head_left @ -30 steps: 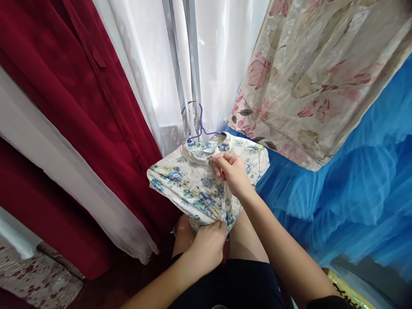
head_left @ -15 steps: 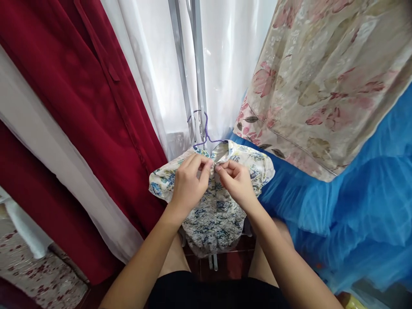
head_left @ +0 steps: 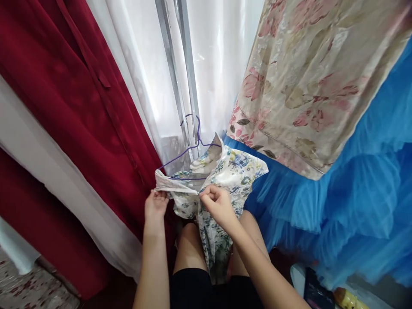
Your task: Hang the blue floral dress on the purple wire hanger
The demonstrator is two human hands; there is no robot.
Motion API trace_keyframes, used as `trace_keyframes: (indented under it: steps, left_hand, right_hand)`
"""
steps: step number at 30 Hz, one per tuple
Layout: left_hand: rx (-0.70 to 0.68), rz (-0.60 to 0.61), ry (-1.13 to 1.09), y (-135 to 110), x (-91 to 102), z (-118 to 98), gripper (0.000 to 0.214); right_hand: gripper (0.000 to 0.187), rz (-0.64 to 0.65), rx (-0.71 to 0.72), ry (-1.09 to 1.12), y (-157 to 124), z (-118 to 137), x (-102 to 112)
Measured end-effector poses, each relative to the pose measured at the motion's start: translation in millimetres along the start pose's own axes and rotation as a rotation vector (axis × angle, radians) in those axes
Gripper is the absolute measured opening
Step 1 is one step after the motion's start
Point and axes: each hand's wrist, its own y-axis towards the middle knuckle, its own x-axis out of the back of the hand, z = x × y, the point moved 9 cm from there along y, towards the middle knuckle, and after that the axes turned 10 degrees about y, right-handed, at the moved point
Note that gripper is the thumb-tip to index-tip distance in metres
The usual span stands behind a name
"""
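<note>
A white floral blouse [head_left: 240, 165] with blue and yellow flowers hangs partly on a purple wire hanger [head_left: 175, 162]. The hanger's left shoulder is bare along its top, and the cloth on that side is pulled forward and down. My left hand [head_left: 157, 204] grips the blouse's left side near the hanger's end, fingers curled under the edge. My right hand [head_left: 218, 205] pinches the front neckline edge at the middle. Between both hands the pale edge is stretched taut. The right shoulder of the blouse still covers the hanger. Its lower part hangs between my knees.
A grey metal stand [head_left: 189, 64] rises behind the hanger before a white curtain [head_left: 219, 51]. Dark red cloth [head_left: 80, 107] hangs at left. A pink-flowered beige garment [head_left: 296, 90] and blue tulle [head_left: 309, 201] hang at right. A yellow item [head_left: 350, 298] lies low at right.
My left hand has moved left and down from the collar to the blouse's side, drawing the cloth off the hanger's left arm. My right hand, still at the neckline, is lower.
</note>
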Motion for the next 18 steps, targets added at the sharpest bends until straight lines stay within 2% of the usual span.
trace_keyframes:
  steps: [2,4,6,8,10,13,16,18]
  left_hand:
    - [0.139,-0.031,-0.028,-26.0,8.7,41.7,0.034]
    - [0.222,-0.057,-0.051,-52.9,15.7,74.6,0.034]
    - [0.259,-0.066,-0.072,-75.2,19.9,98.1,0.027]
    - [0.246,-0.033,-0.073,-91.7,16.5,109.8,0.019]
    - [0.170,0.066,-0.060,-104.8,1.2,106.4,0.022]
    - [-0.001,0.269,-0.022,-129.1,-35.9,80.8,0.033]
    - [-0.140,0.436,0.130,-160.9,-69.1,55.0,0.028]
    - [-0.224,0.522,0.263,-182.4,-85.8,45.2,0.024]
  right_hand:
    - [0.017,-0.111,-0.032,0.147,-7.8,-7.8,18.2]
    - [0.020,-0.268,-0.041,0.293,-21.7,-17.3,46.2]
    - [0.024,-0.410,-0.055,0.441,-39.4,-31.1,76.5]
    - [0.029,-0.506,-0.094,0.584,-56.3,-49.8,102.9]
    - [0.031,-0.592,-0.118,0.679,-70.3,-68.7,125.8]
    - [0.030,-0.723,-0.107,0.679,-85.4,-90.1,150.9]
    - [0.033,-0.853,-0.058,0.481,-98.1,-94.0,164.0]
    - [0.033,-0.914,0.035,0.243,-105.2,-79.0,166.6]
